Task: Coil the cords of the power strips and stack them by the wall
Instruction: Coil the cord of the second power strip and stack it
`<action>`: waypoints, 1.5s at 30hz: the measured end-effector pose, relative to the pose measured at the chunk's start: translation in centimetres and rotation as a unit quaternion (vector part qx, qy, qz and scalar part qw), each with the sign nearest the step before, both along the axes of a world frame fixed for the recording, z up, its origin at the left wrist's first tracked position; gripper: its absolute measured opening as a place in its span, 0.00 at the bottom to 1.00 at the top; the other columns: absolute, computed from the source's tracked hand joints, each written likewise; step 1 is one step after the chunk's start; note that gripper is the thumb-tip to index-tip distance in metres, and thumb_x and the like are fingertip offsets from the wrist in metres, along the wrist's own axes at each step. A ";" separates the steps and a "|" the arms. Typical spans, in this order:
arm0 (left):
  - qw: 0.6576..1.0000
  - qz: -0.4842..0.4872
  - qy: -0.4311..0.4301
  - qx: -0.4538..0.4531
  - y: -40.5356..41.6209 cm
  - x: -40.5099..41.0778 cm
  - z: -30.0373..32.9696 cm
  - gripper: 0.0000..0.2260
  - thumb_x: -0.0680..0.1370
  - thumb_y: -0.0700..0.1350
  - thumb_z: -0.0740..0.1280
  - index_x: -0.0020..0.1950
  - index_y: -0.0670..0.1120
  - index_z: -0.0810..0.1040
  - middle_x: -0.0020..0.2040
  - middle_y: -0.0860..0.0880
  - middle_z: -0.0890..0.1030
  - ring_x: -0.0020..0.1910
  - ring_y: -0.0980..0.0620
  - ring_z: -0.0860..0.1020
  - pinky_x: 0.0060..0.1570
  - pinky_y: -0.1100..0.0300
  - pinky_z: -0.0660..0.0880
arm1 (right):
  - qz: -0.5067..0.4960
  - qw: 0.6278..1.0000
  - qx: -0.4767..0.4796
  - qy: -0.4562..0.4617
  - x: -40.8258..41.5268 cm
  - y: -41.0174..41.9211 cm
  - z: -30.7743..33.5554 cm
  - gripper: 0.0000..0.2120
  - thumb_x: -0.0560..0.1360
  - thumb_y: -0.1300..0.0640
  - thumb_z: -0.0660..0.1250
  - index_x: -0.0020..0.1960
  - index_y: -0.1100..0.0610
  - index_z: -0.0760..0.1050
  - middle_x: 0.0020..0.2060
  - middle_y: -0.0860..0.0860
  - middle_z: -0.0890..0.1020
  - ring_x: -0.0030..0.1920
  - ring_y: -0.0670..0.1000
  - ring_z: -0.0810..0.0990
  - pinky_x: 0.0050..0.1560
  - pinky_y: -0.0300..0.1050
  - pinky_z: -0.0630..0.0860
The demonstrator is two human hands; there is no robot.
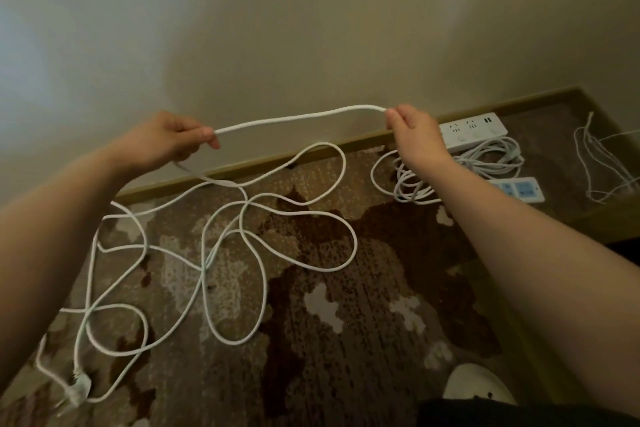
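Right arm hides part of blue power strip [519,189]

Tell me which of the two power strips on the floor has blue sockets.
The nearer power strip, lying away from the wall beside the bundled cord, has blue sockets. The other strip, against the baseboard, is all white.

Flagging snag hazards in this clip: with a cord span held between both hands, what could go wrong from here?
The white cord lies in crossing loops on the carpet; pulling may tighten them into a knot. Its plug could drag and catch. The left hand and right hand only pinch it, so it may slip.
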State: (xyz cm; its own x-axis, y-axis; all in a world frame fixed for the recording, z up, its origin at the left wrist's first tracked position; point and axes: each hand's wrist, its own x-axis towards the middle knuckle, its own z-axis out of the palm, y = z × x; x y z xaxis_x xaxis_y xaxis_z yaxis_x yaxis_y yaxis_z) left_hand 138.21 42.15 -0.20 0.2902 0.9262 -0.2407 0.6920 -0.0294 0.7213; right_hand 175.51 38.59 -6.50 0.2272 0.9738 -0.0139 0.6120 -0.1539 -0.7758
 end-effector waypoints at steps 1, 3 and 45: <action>1.000 0.014 -0.002 0.001 -0.2 0.1 0.0 0.11 0.78 0.48 0.64 0.42 0.47 0.83 0.28 0.48 0.68 0.29 0.50 0.64 0.32 0.59 0.62 | -0.006 1.000 -0.001 -0.004 -0.1 0.2 0.0 0.15 0.83 0.49 0.57 0.44 0.56 0.73 0.30 0.48 0.71 0.32 0.49 0.69 0.36 0.47 0.65; 0.998 0.044 -0.037 -0.008 -0.7 1.9 0.4 0.11 0.79 0.48 0.63 0.42 0.47 0.82 0.27 0.50 0.67 0.28 0.51 0.62 0.29 0.61 0.59 | -0.012 1.000 -0.008 0.005 -0.5 0.5 0.0 0.15 0.83 0.50 0.56 0.45 0.57 0.74 0.31 0.49 0.72 0.33 0.50 0.70 0.37 0.48 0.66; 0.921 -0.303 0.228 0.086 -5.1 16.9 -7.0 0.10 0.80 0.49 0.57 0.46 0.48 0.77 0.45 0.45 0.80 0.46 0.44 0.77 0.45 0.53 0.72 | -0.080 0.934 -0.048 0.346 1.2 -0.6 -1.2 0.10 0.83 0.56 0.55 0.44 0.56 0.68 0.29 0.49 0.70 0.23 0.47 0.67 0.26 0.46 0.74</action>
State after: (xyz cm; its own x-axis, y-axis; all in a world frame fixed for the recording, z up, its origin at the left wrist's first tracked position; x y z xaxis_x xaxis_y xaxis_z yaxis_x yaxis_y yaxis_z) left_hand 155.07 37.09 -7.24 0.6714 0.6635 -0.3300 0.7410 -0.5970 0.3072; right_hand 176.66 37.95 -7.75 0.2738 0.9147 -0.2972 -0.0676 -0.2900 -0.9546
